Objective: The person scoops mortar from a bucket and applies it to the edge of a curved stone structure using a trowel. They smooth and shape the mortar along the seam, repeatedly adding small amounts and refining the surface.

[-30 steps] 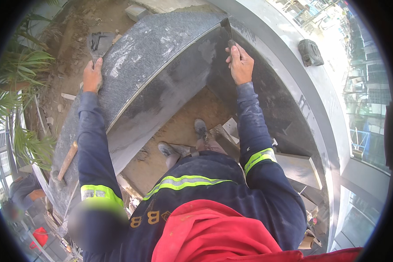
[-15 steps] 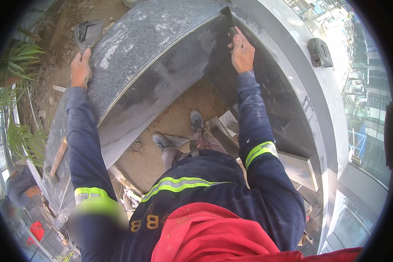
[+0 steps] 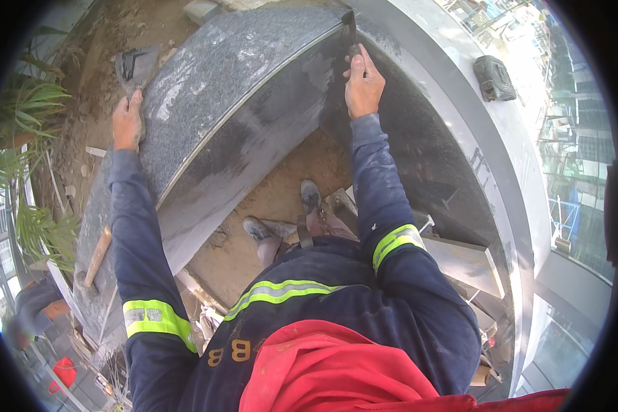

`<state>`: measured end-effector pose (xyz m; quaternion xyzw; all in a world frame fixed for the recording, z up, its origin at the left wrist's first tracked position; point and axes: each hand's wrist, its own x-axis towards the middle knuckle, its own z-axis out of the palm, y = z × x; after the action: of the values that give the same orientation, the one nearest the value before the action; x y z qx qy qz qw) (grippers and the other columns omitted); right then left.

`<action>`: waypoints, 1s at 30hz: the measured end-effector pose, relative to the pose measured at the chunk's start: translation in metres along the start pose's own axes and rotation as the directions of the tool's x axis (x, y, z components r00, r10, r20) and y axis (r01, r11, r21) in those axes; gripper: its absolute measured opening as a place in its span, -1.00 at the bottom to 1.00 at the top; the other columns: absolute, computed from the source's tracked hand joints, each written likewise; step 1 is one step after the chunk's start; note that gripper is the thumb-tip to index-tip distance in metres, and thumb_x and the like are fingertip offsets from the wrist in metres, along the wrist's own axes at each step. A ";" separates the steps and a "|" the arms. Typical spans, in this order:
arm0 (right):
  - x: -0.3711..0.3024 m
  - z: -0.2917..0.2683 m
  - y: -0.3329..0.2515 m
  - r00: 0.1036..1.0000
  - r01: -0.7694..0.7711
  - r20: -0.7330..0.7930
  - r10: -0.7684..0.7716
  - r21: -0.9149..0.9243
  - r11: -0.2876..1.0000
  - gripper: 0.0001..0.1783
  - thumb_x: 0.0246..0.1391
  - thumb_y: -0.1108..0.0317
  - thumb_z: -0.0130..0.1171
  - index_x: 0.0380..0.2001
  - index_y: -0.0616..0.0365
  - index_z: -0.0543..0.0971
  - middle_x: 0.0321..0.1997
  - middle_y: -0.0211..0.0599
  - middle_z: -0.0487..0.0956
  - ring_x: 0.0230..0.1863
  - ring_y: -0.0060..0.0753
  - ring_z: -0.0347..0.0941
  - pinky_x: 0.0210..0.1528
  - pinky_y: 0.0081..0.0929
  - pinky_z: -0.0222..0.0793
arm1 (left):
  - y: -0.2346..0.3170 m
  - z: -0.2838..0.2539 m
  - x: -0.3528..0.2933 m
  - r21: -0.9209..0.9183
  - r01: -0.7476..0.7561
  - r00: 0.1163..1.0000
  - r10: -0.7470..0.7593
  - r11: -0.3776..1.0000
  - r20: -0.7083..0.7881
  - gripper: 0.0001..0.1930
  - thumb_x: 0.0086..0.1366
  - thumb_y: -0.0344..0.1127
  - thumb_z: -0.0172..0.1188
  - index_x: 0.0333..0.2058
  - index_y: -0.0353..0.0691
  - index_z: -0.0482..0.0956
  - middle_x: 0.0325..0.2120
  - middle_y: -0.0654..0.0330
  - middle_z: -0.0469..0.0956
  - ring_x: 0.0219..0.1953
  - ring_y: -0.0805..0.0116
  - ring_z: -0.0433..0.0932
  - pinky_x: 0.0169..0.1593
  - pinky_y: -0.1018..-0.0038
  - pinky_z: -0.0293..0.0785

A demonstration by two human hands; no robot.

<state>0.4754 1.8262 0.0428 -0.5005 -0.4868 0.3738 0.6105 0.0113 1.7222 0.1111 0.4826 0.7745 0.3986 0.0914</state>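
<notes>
The left hand [image 3: 126,123] is gripping the grey stone slab's [image 3: 240,89] left edge; the right hand [image 3: 362,86] is holding its right corner.

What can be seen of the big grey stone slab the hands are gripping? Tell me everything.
The stone slab is a large curved piece of speckled grey granite, its top dusty and scuffed, its inner face darker. It stands tilted over sandy ground, beside a curved grey wall. The left hand grips its far left edge; the right hand holds its right end, where it meets the wall. A trowel lies near its upper left edge.
</notes>
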 end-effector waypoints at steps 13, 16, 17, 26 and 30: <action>0.013 -0.028 0.019 0.972 0.220 0.156 -0.176 -0.339 0.915 -0.54 0.37 0.14 0.08 0.21 0.14 0.56 -0.13 -0.21 0.67 -0.26 -0.46 0.53 -0.08 -0.44 0.46 | 0.005 0.001 -0.002 -0.050 0.053 0.998 -0.052 0.997 0.022 -0.51 0.42 0.02 0.20 -0.45 -0.34 0.40 -0.52 0.28 0.29 -0.39 0.47 0.20 -0.28 0.43 0.23; 0.004 -0.034 0.013 0.953 0.294 0.205 -0.224 -0.437 0.850 -0.57 0.36 0.16 0.07 0.19 0.07 0.58 -0.10 -0.16 0.66 -0.11 -0.29 0.58 0.05 -0.33 0.44 | 0.002 -0.001 -0.001 -0.010 0.014 1.000 -0.014 1.000 0.007 -0.51 0.43 0.03 0.20 -0.44 -0.35 0.42 -0.51 0.27 0.32 -0.38 0.46 0.21 -0.27 0.43 0.24; 0.001 -0.034 0.010 0.952 0.293 0.217 -0.214 -0.460 0.838 -0.58 0.36 0.16 0.08 0.18 0.02 0.59 -0.07 -0.19 0.65 -0.07 -0.23 0.57 0.07 -0.29 0.43 | 0.001 -0.001 0.000 -0.022 0.015 1.000 -0.015 1.000 0.004 -0.52 0.43 0.02 0.19 -0.43 -0.35 0.43 -0.51 0.27 0.33 -0.38 0.46 0.22 -0.27 0.43 0.24; -0.013 -0.044 -0.016 0.945 0.287 0.261 -0.197 -0.373 0.882 -0.62 0.36 0.24 0.09 0.17 0.06 0.60 -0.16 -0.21 0.62 -0.17 -0.30 0.54 0.00 -0.38 0.44 | 0.007 0.000 -0.004 -0.029 0.019 1.000 -0.020 0.999 -0.016 -0.50 0.43 0.05 0.18 -0.45 -0.34 0.43 -0.52 0.27 0.32 -0.39 0.44 0.23 -0.27 0.41 0.25; -0.011 -0.021 -0.005 0.981 0.143 0.161 -0.105 -0.241 0.960 -0.61 0.35 0.25 0.11 0.17 0.10 0.59 -0.18 -0.20 0.62 -0.23 -0.32 0.52 -0.06 -0.39 0.44 | 0.005 0.002 -0.002 -0.011 0.010 1.000 -0.010 1.000 -0.009 -0.48 0.42 0.07 0.19 -0.47 -0.33 0.39 -0.54 0.28 0.26 -0.41 0.46 0.20 -0.29 0.41 0.22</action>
<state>0.4933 1.8097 0.0445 -0.5135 -0.6044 0.3057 0.5269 0.0165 1.7227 0.1130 0.4763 0.7752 0.4044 0.0924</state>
